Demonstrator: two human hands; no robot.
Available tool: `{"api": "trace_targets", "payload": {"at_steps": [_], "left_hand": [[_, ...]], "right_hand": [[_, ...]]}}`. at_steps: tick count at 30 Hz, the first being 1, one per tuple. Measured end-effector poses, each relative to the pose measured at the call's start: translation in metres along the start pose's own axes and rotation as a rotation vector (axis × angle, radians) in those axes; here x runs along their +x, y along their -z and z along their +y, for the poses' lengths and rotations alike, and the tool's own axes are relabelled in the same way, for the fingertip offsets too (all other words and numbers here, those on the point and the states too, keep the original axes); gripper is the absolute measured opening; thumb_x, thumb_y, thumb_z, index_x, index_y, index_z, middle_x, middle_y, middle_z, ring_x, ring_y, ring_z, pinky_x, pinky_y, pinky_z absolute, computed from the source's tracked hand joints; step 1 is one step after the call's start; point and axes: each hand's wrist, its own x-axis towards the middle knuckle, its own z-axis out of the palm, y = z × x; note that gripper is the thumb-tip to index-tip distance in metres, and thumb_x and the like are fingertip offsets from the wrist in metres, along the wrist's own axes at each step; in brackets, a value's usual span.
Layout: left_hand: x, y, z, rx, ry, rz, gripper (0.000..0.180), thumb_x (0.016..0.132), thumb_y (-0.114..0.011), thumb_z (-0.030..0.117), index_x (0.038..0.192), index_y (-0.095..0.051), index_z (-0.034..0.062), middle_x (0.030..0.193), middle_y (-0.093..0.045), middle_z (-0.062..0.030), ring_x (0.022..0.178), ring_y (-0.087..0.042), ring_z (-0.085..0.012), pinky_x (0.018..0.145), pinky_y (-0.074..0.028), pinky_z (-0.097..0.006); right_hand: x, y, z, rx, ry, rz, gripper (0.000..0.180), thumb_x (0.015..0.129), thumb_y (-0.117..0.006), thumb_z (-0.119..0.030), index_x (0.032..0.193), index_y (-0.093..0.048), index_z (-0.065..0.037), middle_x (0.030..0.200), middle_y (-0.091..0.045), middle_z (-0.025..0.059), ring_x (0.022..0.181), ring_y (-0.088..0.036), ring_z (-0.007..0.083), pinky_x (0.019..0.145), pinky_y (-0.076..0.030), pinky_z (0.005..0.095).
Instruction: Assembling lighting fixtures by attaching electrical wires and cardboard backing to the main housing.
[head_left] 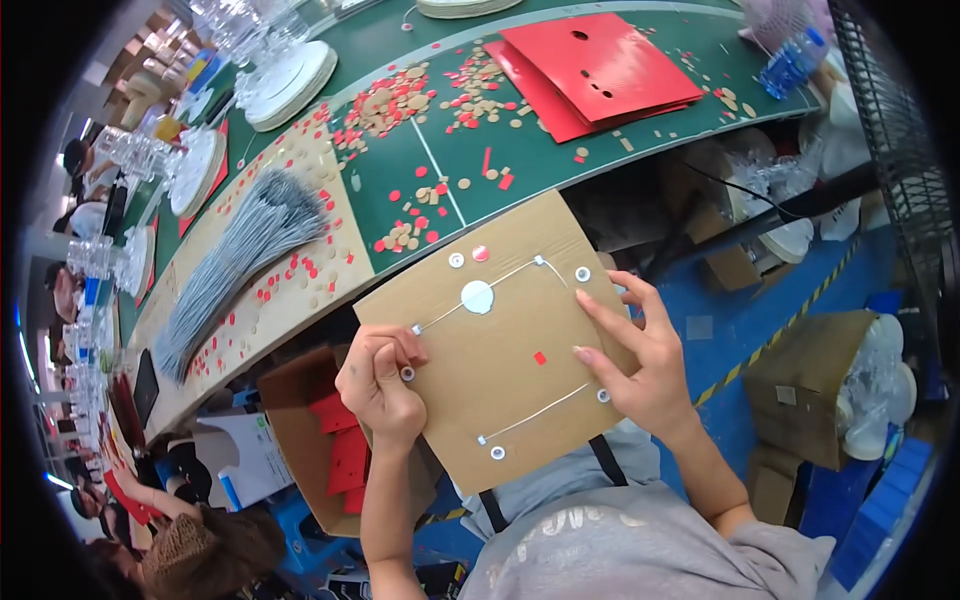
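A square brown cardboard panel [510, 385] is held tilted in front of my body. My left hand [385, 385] is closed at its left edge, fingers curled beside a white ring [407, 374]. My right hand [640, 360] grips the right edge, with thumb and a fingertip on the front and other fingers near or behind the edge. Thin white cord [535, 413] runs across the panel in two lengths. Its upper length passes a white round disc [478, 297]. Several white rings and a red round piece [480, 253] sit on the face, plus a small red scrap [540, 358].
Red folded card pieces [600, 75] lie on the green table [390, 190] among scattered red and brown punched scraps. A bundle of grey wires [240, 260] rests on a board at left. Below stand an open carton [290, 400] and a box of clear plastic [810, 390]. Other people work at far left.
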Motion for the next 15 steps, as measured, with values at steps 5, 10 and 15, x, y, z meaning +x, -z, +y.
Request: {"api": "trace_targets", "payload": {"at_steps": [5,10,15], "left_hand": [[-0.001,0.005,0.003,0.049,-0.030,-0.023,0.032,0.110,-0.044,0.011,0.082,-0.050,-0.0045,0.082,-0.058,-0.0117,0.069,-0.061,-0.0170,0.061,-0.051,-0.028],[0.004,0.006,-0.002,0.086,-0.084,0.024,0.017,0.097,-0.052,-0.006,0.082,-0.060,-0.0067,0.085,-0.069,-0.0167,0.078,-0.072,-0.0254,0.066,-0.057,-0.031],[0.006,0.011,0.019,0.362,-0.574,0.165,0.008,0.093,-0.063,-0.003,0.086,-0.058,-0.0027,0.090,-0.069,-0.0153,0.087,-0.073,-0.0334,0.075,-0.060,-0.040]], "right_hand": [[0.004,0.006,-0.013,-0.229,0.168,0.025,0.069,0.075,-0.085,-0.017,0.140,-0.063,-0.011,0.151,-0.047,0.0200,0.133,-0.048,0.0390,0.111,-0.040,0.0478],[0.081,-0.009,-0.013,-0.359,0.675,-0.249,0.081,0.077,-0.084,-0.043,0.149,-0.053,-0.020,0.160,-0.042,0.0125,0.147,-0.039,0.0364,0.119,-0.031,0.0546],[0.106,-0.042,0.003,-0.425,0.757,-0.333,0.067,0.090,-0.064,-0.062,0.147,-0.056,-0.027,0.157,-0.046,0.0094,0.143,-0.045,0.0326,0.118,-0.033,0.0500]]}}
